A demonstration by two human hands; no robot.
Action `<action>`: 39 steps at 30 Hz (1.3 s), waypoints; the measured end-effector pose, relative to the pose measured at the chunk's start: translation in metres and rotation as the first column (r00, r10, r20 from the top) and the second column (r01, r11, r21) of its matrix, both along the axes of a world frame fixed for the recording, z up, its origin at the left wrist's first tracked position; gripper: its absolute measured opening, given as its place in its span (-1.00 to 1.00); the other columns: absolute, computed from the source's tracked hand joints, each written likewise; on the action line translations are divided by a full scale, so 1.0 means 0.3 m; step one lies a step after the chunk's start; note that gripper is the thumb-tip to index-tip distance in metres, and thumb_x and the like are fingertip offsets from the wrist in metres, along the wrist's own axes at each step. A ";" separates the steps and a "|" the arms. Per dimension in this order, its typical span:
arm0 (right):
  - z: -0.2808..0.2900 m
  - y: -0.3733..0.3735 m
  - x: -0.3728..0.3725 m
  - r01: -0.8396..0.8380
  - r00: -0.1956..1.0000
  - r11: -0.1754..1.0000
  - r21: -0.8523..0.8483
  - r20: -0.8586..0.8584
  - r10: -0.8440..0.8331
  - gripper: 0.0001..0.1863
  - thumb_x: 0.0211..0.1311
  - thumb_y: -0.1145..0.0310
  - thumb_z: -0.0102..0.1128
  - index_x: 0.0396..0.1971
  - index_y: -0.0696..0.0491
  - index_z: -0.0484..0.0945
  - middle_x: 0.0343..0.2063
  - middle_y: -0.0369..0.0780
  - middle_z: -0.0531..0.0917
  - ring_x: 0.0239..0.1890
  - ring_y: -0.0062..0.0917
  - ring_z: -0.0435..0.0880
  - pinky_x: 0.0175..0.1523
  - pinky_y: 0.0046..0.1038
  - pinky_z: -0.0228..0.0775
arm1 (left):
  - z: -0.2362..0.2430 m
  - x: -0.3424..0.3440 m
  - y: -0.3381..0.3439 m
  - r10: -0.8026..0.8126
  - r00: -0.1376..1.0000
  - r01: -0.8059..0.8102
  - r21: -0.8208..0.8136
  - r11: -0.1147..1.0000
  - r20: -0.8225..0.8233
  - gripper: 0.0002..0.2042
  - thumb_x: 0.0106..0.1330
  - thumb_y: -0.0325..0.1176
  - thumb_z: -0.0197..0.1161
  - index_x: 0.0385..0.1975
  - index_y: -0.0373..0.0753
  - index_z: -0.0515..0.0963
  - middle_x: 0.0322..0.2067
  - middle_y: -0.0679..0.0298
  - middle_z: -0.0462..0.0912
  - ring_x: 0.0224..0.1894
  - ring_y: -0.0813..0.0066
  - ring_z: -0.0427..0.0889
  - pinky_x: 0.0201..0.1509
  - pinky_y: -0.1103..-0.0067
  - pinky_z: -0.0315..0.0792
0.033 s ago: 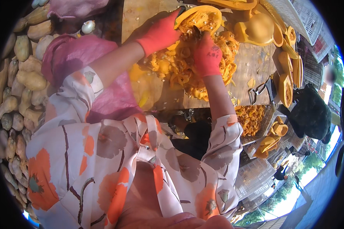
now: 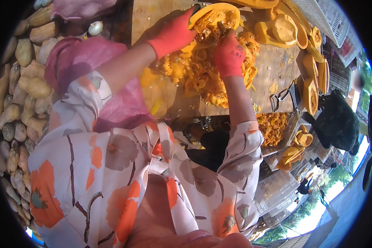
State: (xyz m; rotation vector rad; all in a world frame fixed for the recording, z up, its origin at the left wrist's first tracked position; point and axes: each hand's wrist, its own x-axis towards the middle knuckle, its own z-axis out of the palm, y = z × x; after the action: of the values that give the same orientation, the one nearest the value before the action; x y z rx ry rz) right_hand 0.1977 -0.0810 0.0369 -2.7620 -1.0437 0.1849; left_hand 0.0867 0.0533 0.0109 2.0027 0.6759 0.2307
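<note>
My left hand (image 2: 173, 35), in a red glove with dark fingertips, grips a halved pumpkin (image 2: 235, 16) by its left rim. The half is tilted so that its stringy, seedy hollow shows. My right hand (image 2: 230, 56), gloved alike, is closed at the lower right of that hollow. Something dark shows at its fingertips, either a small tool or the glove's own dark tips; I cannot tell which. Beneath both hands lies a heap of orange pumpkin pulp (image 2: 194, 78) with scattered seeds.
The wooden board (image 2: 277, 68) carries scooped pumpkin halves (image 2: 283, 31) at its right. Black-framed glasses (image 2: 280, 97) lie near its edge. Pink sacking (image 2: 87, 62) and piled whole pumpkins (image 2: 35, 87) are left. A crate of pulp (image 2: 273, 128) and white crates (image 2: 277, 192) stand right.
My right hand has shifted slightly right and up along the hollow of the pumpkin half. My left hand keeps its grip on the rim, nearly unmoved.
</note>
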 end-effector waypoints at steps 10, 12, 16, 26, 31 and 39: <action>-0.046 0.113 0.123 0.038 0.992 0.999 0.033 -0.123 -0.033 -0.67 0.19 0.23 -0.03 -0.23 0.18 0.53 -0.28 0.07 0.66 -0.13 -0.05 0.62 -0.03 -0.15 0.43 | 0.057 0.000 -0.008 0.022 0.951 0.031 -0.166 0.986 0.310 -0.37 0.16 -0.52 0.17 0.31 -0.26 0.20 0.09 -0.04 0.49 0.15 0.18 0.47 0.19 0.45 0.36; -0.050 0.101 0.076 -0.029 0.999 0.999 0.030 -0.044 0.030 -0.70 0.21 0.18 0.00 -0.24 0.11 0.48 -0.32 0.03 0.66 -0.17 -0.05 0.62 -0.08 -0.13 0.43 | 0.046 0.000 -0.011 0.031 0.945 0.038 -0.205 0.978 0.325 -0.37 0.16 -0.53 0.15 0.31 -0.27 0.21 0.12 -0.06 0.46 0.17 0.15 0.45 0.20 0.45 0.36; -0.012 0.055 0.004 -0.240 0.970 0.970 -0.044 -0.034 0.239 -0.71 0.22 0.17 0.07 -0.24 0.09 0.45 -0.40 -0.02 0.68 -0.28 -0.07 0.67 -0.21 -0.11 0.47 | 0.004 0.009 -0.004 0.036 0.944 0.007 -0.130 0.991 0.327 -0.36 0.13 -0.56 0.09 0.31 -0.27 0.20 0.10 -0.11 0.46 0.18 0.09 0.43 0.23 0.42 0.34; -0.063 0.132 0.051 0.288 0.924 0.903 0.317 -0.339 -0.176 -0.65 0.24 0.25 -0.01 -0.21 0.28 0.48 -0.32 0.14 0.63 -0.17 0.03 0.61 -0.03 -0.11 0.40 | 0.045 0.010 -0.025 0.095 0.980 -0.065 -0.173 0.983 0.176 -0.38 0.14 -0.54 0.10 0.30 -0.26 0.21 0.08 -0.10 0.50 0.16 0.06 0.47 0.20 0.40 0.36; -0.044 0.141 -0.017 0.205 0.970 0.938 0.279 -0.189 -0.156 -0.68 0.23 0.22 0.01 -0.27 0.22 0.45 -0.37 0.08 0.65 -0.22 0.02 0.63 -0.08 -0.10 0.41 | 0.009 0.005 -0.030 0.091 0.958 -0.043 -0.177 0.983 0.273 -0.39 0.16 -0.56 0.09 0.29 -0.26 0.21 0.08 -0.09 0.50 0.18 0.10 0.46 0.21 0.41 0.36; 0.017 0.006 -0.083 -0.083 0.991 0.996 -0.041 -0.106 0.078 -0.71 0.21 0.21 0.09 -0.20 0.09 0.38 -0.41 -0.01 0.67 -0.31 -0.10 0.68 -0.24 -0.16 0.47 | -0.006 0.023 -0.025 0.088 0.961 -0.085 -0.020 0.996 0.261 -0.34 0.17 -0.47 0.15 0.34 -0.15 0.17 0.02 -0.07 0.54 0.08 0.06 0.53 0.13 0.40 0.42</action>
State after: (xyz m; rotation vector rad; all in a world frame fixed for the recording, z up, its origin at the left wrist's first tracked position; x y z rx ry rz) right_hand 0.1728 -0.0793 0.0421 -2.7183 -1.1374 0.3651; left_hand 0.0934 0.0460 0.0090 1.8922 0.5940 0.5337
